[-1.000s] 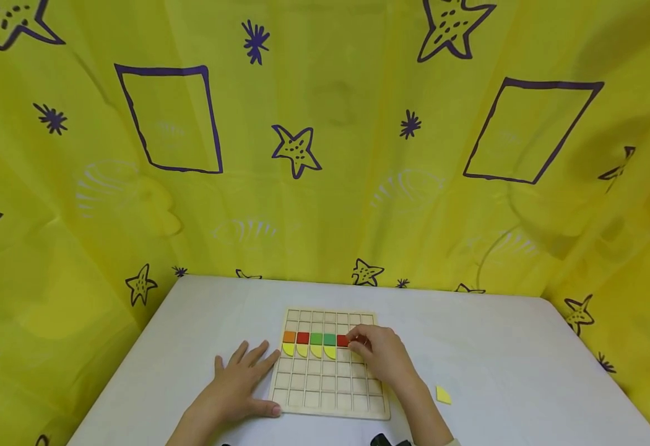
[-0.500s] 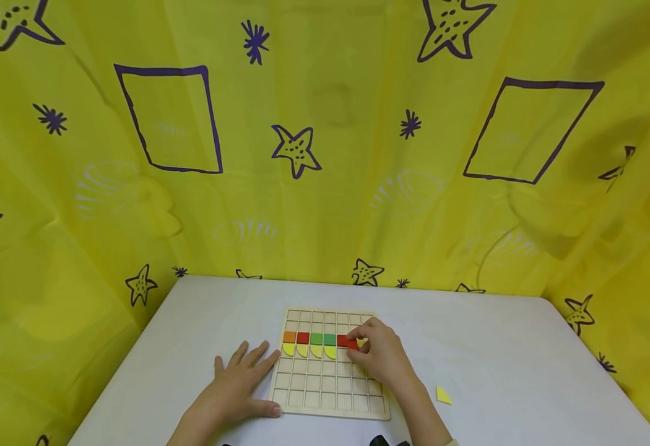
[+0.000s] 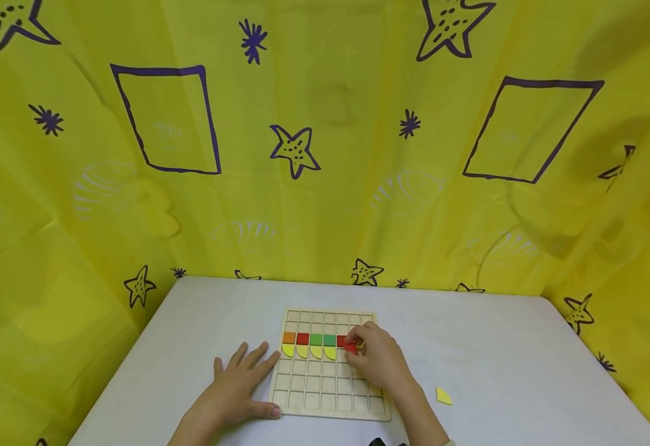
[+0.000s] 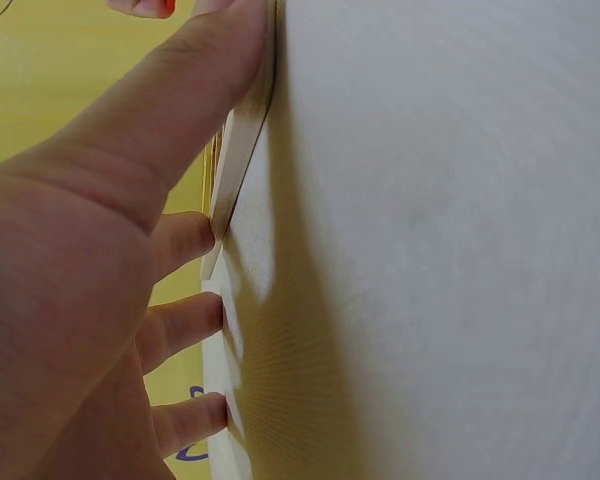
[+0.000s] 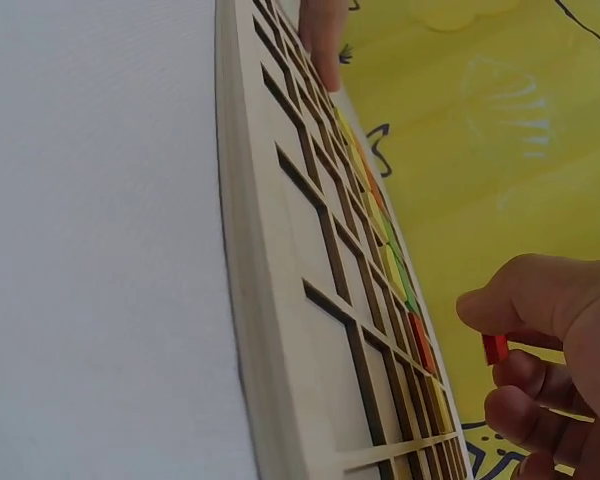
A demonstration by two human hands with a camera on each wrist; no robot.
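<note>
A wooden grid board (image 3: 320, 409) lies on the table with colored pieces in its cells. Orange, red and green squares (image 3: 316, 339) form a row, ending in a red square (image 3: 342, 341) beside my right fingertips. Below them are several yellow quarter-circles (image 3: 316, 351). My right hand (image 3: 381, 359) pinches a small red piece (image 5: 495, 348) between thumb and fingers, just above the board; the fingers hide part of it. My left hand (image 3: 236, 381) lies with spread fingers along the board's left side. Its thumb (image 4: 180, 95) rests at the near left corner.
A loose yellow quarter-circle (image 3: 443, 396) lies on the white table (image 3: 498, 359) to the right of my right forearm. Yellow patterned cloth (image 3: 336, 204) rises behind the table and at both sides. A dark object (image 3: 377, 441) shows at the bottom edge.
The red piece in my right fingers has come into clearer view and now sits tilted, slightly lower right of the red square. My left hand holds its place on the board.
</note>
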